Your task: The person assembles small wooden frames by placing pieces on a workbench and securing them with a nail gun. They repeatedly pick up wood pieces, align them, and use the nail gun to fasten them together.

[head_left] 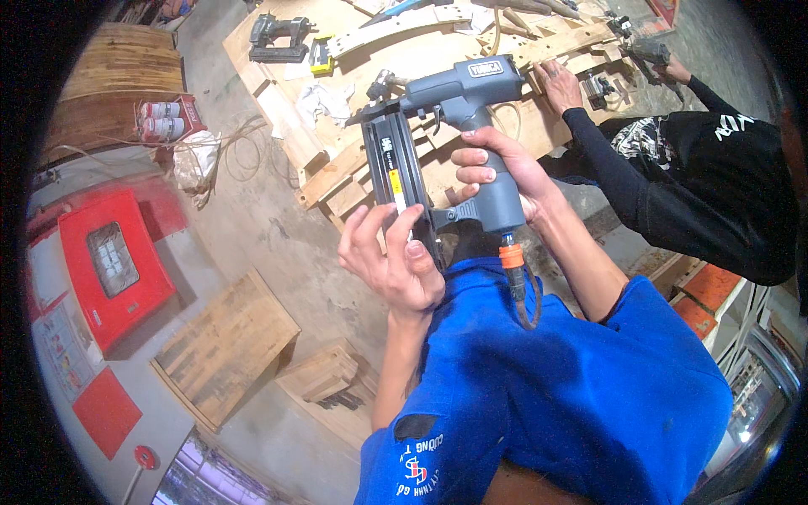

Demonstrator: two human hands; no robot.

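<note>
A dark grey nail gun (pixel 438 88) is raised above my lap, its long black magazine (pixel 402 156) on the left side. My right hand (pixel 505 168) wraps round the grip, with the fingers curled about it. My left hand (pixel 391 257) is at the magazine's lower end, back of the hand showing, fingers bent and somewhat apart against it. What lies under the left fingertips is hidden. An orange air-hose coupling (pixel 511 257) hangs from the base of the grip.
Beyond the gun stands a wooden workbench (pixel 320 181) with another nail gun (pixel 280 38), a yellow box (pixel 321 55) and wood pieces. At right, a person in black (pixel 707 185) works at the bench. A hose (pixel 244 151) trails over the floor; boards (pixel 227 345) lie at left.
</note>
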